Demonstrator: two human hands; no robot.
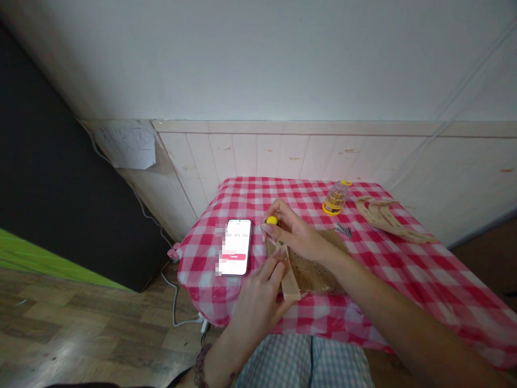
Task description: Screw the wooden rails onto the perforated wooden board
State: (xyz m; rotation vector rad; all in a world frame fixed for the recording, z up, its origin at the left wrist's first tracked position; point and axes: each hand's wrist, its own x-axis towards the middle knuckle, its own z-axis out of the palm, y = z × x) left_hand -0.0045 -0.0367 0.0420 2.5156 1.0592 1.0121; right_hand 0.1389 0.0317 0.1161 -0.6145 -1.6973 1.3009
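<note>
Right hand (298, 233): above the far left part of the board; grip closed, thumb and fingers bent round a yellow-topped tool (272, 220), its lower part mostly hidden by the fingers.
Left hand (263, 281): nearer than the right; grip closed on the wooden strip, fingertips gathered on its far part, just below the right hand.
Wooden strip (291, 285): pale, running near to far over the left part of the board; near end shows beyond the left hand. Whether the tool touches it cannot be told.
Board (321, 276): brown, with small dark holes, flat on the table, partly under the right forearm.
Metal pieces (344, 231): small, slim, grey; loose by the far right corner of the board.
Clear case (336, 198): yellow base and top, tilted to the right, far side of the table.
Curved wooden pieces (382, 218): grouped at right, well apart from the hands.
Phone (236, 249): left of the hands, screen lit, digits over a red button.
Table (210, 288): covered in red-and-white checks, far edge by the panelled wall (278, 156).
</note>
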